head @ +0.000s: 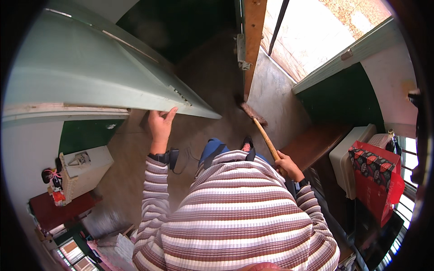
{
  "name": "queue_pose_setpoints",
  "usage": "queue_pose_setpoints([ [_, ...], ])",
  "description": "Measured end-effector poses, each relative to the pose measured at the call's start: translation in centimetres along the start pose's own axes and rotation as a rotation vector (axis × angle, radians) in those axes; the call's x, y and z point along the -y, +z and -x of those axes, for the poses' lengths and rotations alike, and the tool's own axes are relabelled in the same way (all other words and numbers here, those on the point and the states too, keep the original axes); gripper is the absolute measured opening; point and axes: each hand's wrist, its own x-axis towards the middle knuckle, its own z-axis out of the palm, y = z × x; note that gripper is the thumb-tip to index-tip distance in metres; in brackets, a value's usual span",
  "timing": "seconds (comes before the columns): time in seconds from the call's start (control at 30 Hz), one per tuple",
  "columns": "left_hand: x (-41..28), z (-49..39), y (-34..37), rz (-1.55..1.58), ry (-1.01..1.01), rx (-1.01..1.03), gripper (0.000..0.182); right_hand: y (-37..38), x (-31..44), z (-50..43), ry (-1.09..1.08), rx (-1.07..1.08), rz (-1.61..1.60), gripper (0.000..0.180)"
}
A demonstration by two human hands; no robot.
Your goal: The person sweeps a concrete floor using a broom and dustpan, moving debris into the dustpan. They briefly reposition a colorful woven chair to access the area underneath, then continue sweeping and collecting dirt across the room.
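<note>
My left hand (160, 128) grips the edge of a pale green door (98, 74). The thumb lies on the near face; the other fingers are partly hidden by the edge. In my right hand (289, 166) is the wooden handle (268, 139) of a broom, held near its upper end. The broom slants down and away from me, and its reddish-brown head (255, 114) rests on the concrete floor (190, 132), close to the bottom of a brown wooden door edge (254, 40).
Bright light enters through an open doorway (298, 40). A dark wooden table (315, 145) at right adjoins a pale plastic box (342, 162) and a red gift bag (373, 183). To the left, a white box-like cabinet (91, 169) stands by the wall. A dark cable (186, 162) trails near my left side.
</note>
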Motion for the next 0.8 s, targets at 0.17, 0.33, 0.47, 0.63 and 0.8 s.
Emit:
queue_pose_setpoints([
  [0.17, -0.8, -4.3, 5.7, -0.074, 0.089, 0.054, 0.035, -0.5, -1.2, -1.3, 0.026, -0.039, 0.008, 0.08],
  [0.33, -1.3, -8.9, 10.6, -0.19, 0.173, 0.07, 0.039, -0.4, -2.0, -2.1, 0.038, -0.055, -0.092, 0.076],
  [0.47, -1.7, -12.5, 13.6, -0.156, 0.332, 0.129, 0.03, 0.5, -2.7, -3.2, 0.01, -0.111, -0.147, 0.076],
  [0.63, -1.5, -16.9, 17.1, -0.141, 0.434, 0.225, 0.027, 1.8, -3.5, -4.5, 0.017, -0.168, -0.168, 0.075],
  [0.8, -0.6, -22.1, 21.1, -0.136, 0.444, 0.34, 0.031, 3.5, -3.3, -4.3, -0.015, -0.162, -0.203, 0.069],
])
